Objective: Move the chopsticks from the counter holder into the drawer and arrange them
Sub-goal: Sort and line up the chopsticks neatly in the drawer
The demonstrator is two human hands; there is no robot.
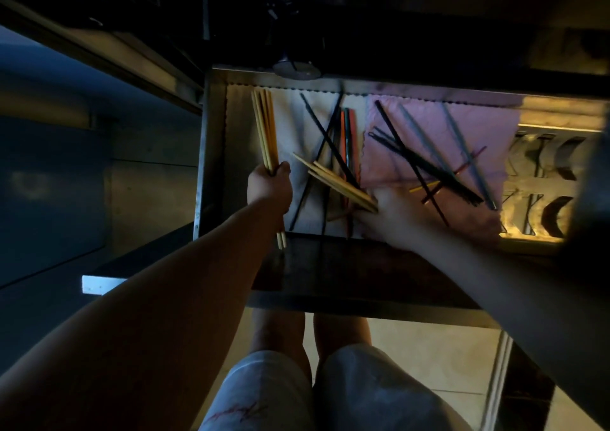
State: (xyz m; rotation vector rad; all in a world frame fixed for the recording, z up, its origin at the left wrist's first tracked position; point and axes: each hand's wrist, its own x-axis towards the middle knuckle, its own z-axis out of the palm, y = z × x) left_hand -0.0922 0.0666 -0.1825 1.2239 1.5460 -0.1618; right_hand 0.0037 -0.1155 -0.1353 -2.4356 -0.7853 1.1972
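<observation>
An open drawer [211,153] lies below me, lined with a white cloth [290,123] and a pink cloth [468,127]. My left hand [269,184] grips a bundle of yellow wooden chopsticks [264,127] over the drawer's left side. My right hand [396,219], blurred, holds a few more wooden chopsticks [333,181] near the drawer's front middle. Black chopsticks [325,137] and orange and green ones [348,140] lie crossed on the white cloth. Several dark and grey chopsticks [425,163] lie scattered on the pink cloth.
The drawer's dark front panel [346,272] is just under my forearms. A round metal holder base [297,69] stands on the counter behind the drawer. To the right is a lit rack with dark curved pieces [544,179]. My legs and a tiled floor [429,358] are below.
</observation>
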